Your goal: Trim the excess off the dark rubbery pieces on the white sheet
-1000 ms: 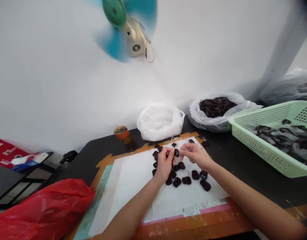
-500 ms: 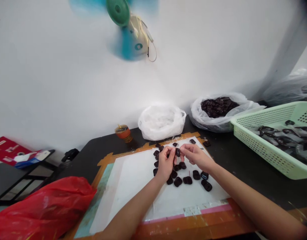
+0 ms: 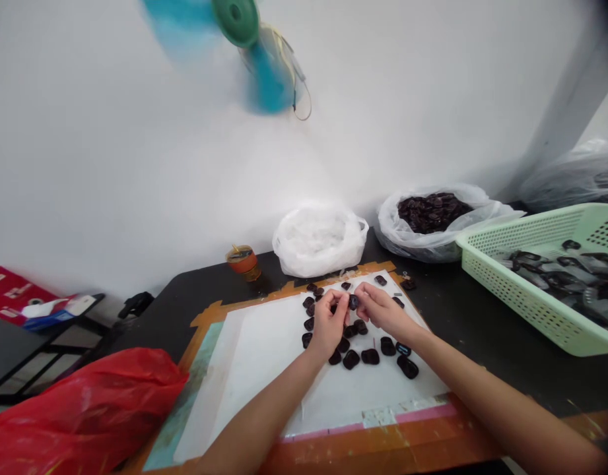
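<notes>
Between my two hands is a small dark, glossy plastic piece (image 3: 353,302). My left hand (image 3: 329,322) pinches it from the left with thumb and fingertips. From the other side my right hand (image 3: 380,309) has its fingers closed at the piece's right edge; whether they hold a further small part is hidden. Several similar dark pieces (image 3: 370,357) lie spread below and around my hands on a white sheet (image 3: 264,369). One piece near my right wrist (image 3: 403,349) shows a bluish reflection.
Behind the sheet stand an orange pot (image 3: 243,262) and a white plastic bag (image 3: 318,244). Further right are a bag of dark pieces (image 3: 452,245) and a green basket (image 3: 536,316) holding dark and clear parts. A red bag (image 3: 96,409) sits left; a fan (image 3: 237,23) spins above.
My right hand has shifted slightly left, closer to the piece, and its fingers have turned in. The held piece has turned a little. My left hand stays nearly in place.
</notes>
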Tool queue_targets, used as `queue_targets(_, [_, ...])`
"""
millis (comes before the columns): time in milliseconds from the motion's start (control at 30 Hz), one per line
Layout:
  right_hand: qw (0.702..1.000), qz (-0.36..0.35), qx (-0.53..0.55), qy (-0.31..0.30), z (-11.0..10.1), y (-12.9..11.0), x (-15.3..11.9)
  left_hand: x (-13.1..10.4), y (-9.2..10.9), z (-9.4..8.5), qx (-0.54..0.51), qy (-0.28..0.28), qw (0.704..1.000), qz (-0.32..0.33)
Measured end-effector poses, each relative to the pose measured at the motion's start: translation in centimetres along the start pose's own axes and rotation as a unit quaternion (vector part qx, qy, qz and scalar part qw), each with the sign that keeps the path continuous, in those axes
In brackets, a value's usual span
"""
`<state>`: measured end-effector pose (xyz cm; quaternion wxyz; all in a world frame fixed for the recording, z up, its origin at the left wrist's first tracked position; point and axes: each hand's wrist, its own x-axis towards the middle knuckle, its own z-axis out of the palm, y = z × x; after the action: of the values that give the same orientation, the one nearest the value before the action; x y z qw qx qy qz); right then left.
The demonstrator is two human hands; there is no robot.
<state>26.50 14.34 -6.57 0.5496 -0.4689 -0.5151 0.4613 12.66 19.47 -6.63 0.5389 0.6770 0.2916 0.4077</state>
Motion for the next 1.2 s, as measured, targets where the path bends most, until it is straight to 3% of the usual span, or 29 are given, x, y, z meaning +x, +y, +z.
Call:
queue_targets(100, [0.999, 0.017, 0.021, 0.020, 0.6, -0.2, -0.1, -0.2, 0.2, 0.2, -0.007, -0.017, 1.000, 0.005])
queue_targets(333, [0.998, -0.013, 0.035, 0.045, 0.9, -0.4, -0.2, 0.0, 0.1, -0.1, 0.026, 0.029, 0.999, 0.018])
queue_targets(600, [0.997, 0.020, 0.074, -0.013, -0.7, -0.2, 0.0, 0.1, -0.2, 0.0, -0.045, 0.028, 0.999, -0.010])
queue_targets(933, [0.995, 0.004, 0.090, -0.041, -1.3, -0.6, -0.2, 0.1, 0.4, -0.1, -0.049, -0.013, 0.999, -0.016])
queue_targets(1200, [0.993, 0.015, 0.114, -0.025, -1.0, 0.0, -0.1, 0.3, 0.5, -0.3, -0.074, -0.045, 0.996, -0.033])
